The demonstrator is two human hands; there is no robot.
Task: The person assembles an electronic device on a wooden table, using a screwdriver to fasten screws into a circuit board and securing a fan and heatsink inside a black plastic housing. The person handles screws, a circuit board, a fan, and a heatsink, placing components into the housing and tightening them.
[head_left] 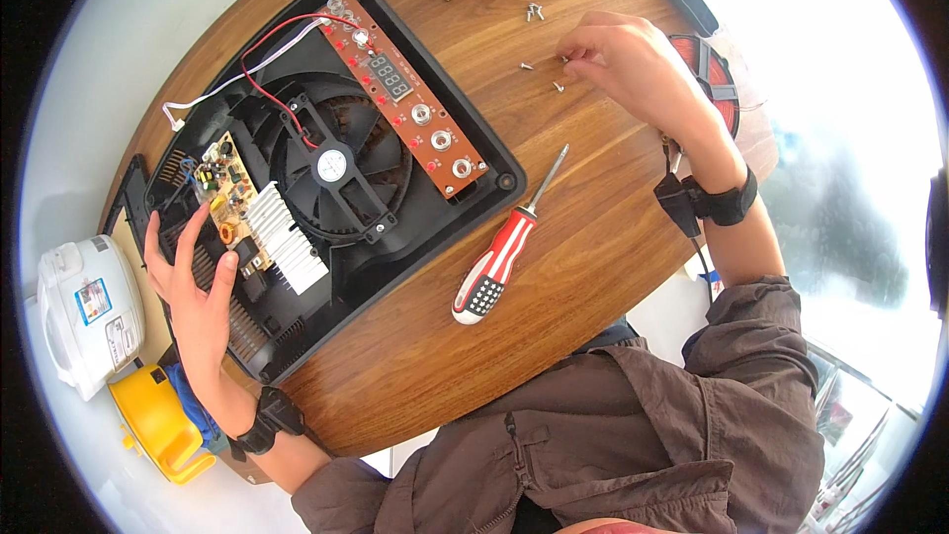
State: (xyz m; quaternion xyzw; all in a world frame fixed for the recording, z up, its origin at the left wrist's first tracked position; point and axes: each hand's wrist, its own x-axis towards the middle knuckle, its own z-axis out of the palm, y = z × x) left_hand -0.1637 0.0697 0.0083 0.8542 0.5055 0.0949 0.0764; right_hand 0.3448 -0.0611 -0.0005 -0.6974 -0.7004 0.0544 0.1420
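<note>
My left hand (193,292) rests with spread fingers at the left edge of a small circuit board (229,178), thumb and index fingertips touching it. A white finned heat sink (287,239) sits beside that board. Both lie in a black plastic housing (435,227) with a round cooling fan (336,163). A brown control board (400,99) with a digit display runs along the housing's right side. Over the table my right hand (638,69) pinches a small screw (565,60) between thumb and index finger. Several loose screws (535,12) lie near it.
A screwdriver (496,265) with a striped handle lies right of the housing on the wooden table (425,376). Beyond my right hand are a red wire spool (714,79) and a black object (687,0). White appliances (91,316) and a yellow container (158,420) stand around.
</note>
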